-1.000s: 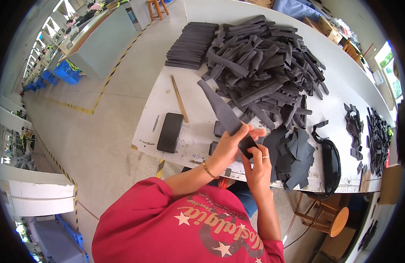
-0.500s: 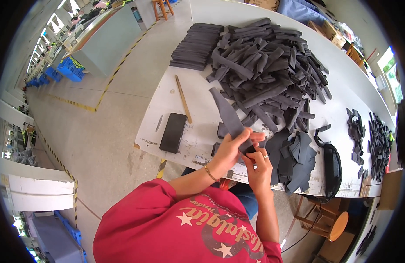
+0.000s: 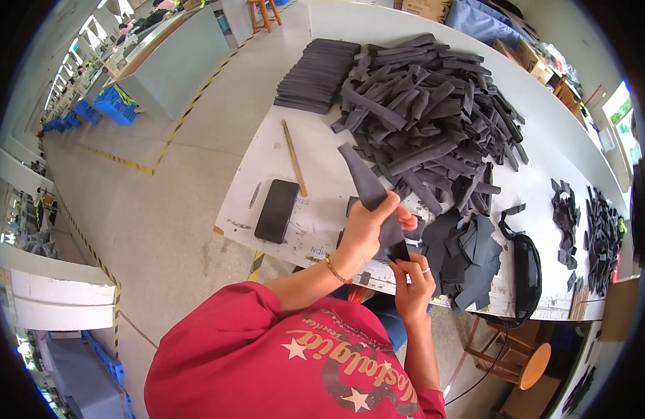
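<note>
A long dark grey fabric strip [image 3: 363, 180] runs slantwise between my hands above the table's near edge. My left hand [image 3: 364, 230] is closed round its middle, thumb on top, and the upper end sticks out past it toward the large heap. Lower down, my right hand [image 3: 413, 286] pinches the strip's bottom end between thumb and fingers. Just right of my hands lies a pile of flat dark fabric pieces [image 3: 468, 258]. Partly hidden behind my left hand, a few more dark pieces lie on the table.
A big heap of loose dark strips [image 3: 427, 112] covers the far table, with a neat stack of strips [image 3: 317, 75] to its left. A black phone-like slab [image 3: 277, 211] and wooden stick [image 3: 294, 159] lie left; a black bag-like object [image 3: 525, 276] and stool [image 3: 535, 366] are right.
My right hand has moved slightly down, away from my left. The strip's lower part now shows stretched between them, where the fingers were close together before.
</note>
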Available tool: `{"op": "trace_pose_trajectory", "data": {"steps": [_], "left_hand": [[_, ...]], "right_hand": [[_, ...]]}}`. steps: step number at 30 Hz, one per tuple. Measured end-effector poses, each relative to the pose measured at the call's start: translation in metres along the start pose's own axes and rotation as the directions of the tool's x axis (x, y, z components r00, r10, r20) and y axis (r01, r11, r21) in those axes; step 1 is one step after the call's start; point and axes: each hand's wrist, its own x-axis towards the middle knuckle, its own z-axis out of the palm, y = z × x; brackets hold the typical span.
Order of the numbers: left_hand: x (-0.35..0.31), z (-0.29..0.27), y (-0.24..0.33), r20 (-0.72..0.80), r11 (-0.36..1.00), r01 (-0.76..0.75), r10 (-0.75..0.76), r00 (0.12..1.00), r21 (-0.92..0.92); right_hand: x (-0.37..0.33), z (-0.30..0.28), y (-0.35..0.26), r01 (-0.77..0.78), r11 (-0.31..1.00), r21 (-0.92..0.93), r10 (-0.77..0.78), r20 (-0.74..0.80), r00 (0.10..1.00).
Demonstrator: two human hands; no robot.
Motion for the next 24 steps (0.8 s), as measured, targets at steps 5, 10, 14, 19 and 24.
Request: {"op": "trace_pose_trajectory", "data": {"steps": [5, 10, 14, 19, 24], "left_hand": [[-0.012, -0.004, -0.019, 0.056, 0.996, 0.090, -0.088, 0.995, -0.026], [-0.017, -0.007, -0.019, 0.071, 0.997, 0.065, -0.063, 0.995, -0.038], [-0.020, -0.011, -0.019, 0.126, 0.991, 0.113, -0.104, 0.987, -0.069], [-0.022, -0.016, -0.029, 0.192, 0.981, 0.133, -0.105, 0.976, -0.141], [-0.020, -0.021, -0.033, 0.255, 0.969, 0.160, -0.109, 0.961, -0.187]], "right_hand": [[0.008, 0.003, 0.001, 0.005, 1.000, 0.010, -0.005, -0.016, 1.000], [0.013, 0.004, 0.001, 0.007, 1.000, 0.029, -0.007, 0.003, 1.000], [0.016, 0.005, 0.000, 0.026, 0.998, 0.062, -0.028, 0.026, 0.999], [0.024, 0.004, -0.002, 0.048, 0.993, 0.110, -0.055, 0.061, 0.997], [0.030, 0.003, -0.004, 0.038, 0.994, 0.100, -0.047, 0.096, 0.994]]}}
